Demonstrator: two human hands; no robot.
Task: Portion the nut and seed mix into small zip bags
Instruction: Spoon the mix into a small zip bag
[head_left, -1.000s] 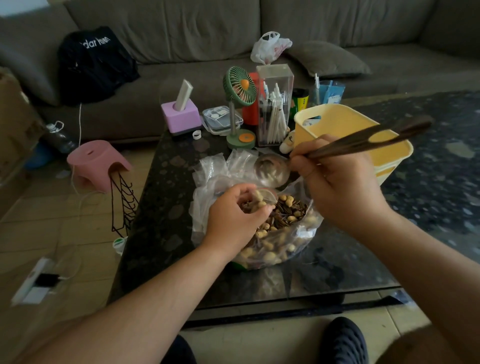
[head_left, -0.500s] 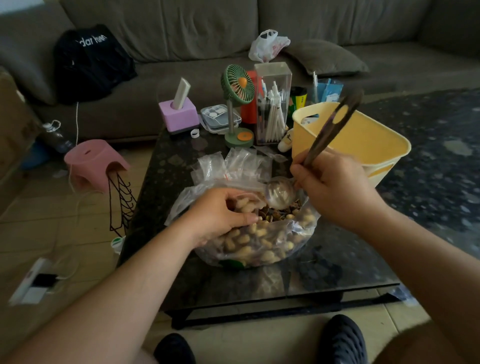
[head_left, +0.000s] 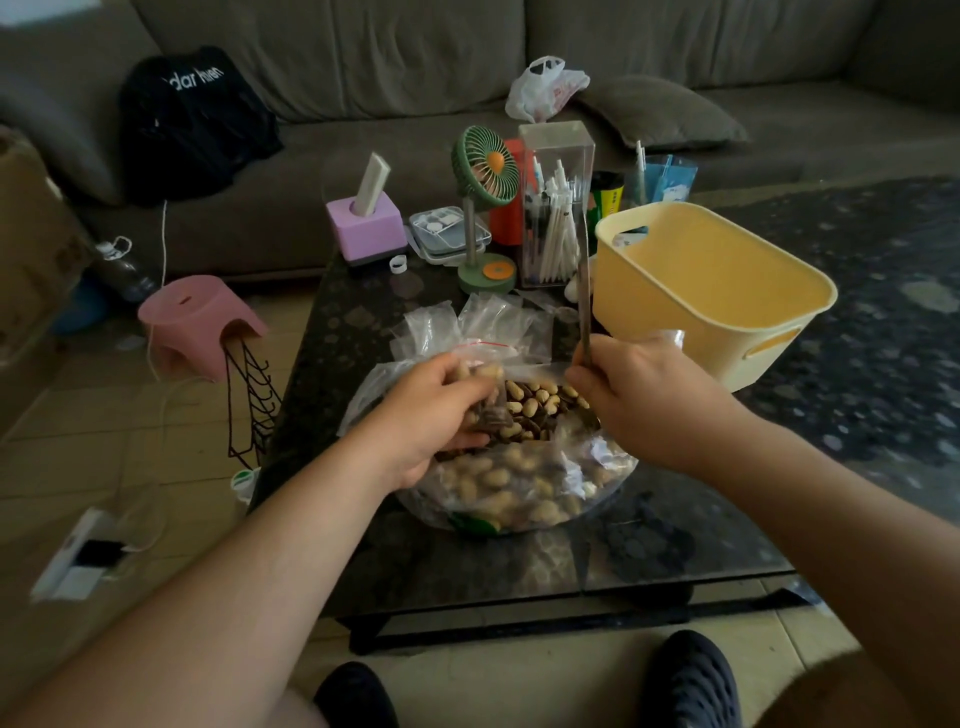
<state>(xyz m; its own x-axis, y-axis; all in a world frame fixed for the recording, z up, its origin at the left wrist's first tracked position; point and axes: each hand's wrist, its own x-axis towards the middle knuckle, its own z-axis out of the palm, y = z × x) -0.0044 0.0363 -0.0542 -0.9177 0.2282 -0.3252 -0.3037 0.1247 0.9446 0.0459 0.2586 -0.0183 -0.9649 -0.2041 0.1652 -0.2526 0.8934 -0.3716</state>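
Nut mix (head_left: 524, 410) fills our big bag (head_left: 519, 488) near the tabletop's (head_left: 332, 374) front edge. Our left hand (head_left: 421, 421) pinches a small zip bag (head_left: 483, 384); our right hand (head_left: 639, 400) grips a spoon handle (head_left: 583, 291).

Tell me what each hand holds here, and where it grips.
Left hand grips a small zip bag by its side; right hand grips the spoon handle low down; its bowl is hidden.
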